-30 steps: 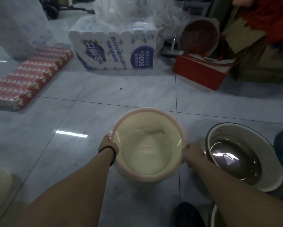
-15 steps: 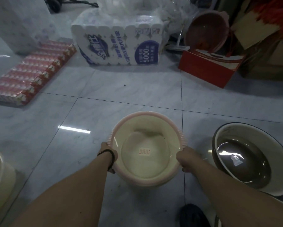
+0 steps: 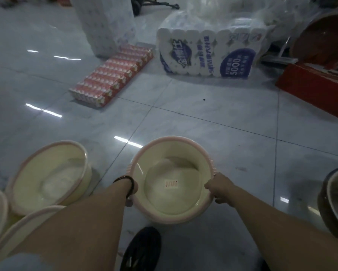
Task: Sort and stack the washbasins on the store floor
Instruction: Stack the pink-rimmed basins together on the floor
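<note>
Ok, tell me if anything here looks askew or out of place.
The left cream basin sits tilted rather than level. At far right, a brown basin stands on edge behind the red box. The held basin looks sound.

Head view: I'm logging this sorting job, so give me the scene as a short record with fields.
held: basin, cream, pink rim, upright
left hand: grips its left rim
right hand: grips its right rim
to the left: cream basins on the floor
to the right: dark basin, partly out of frame
behind: tissue pack, red packs
</note>
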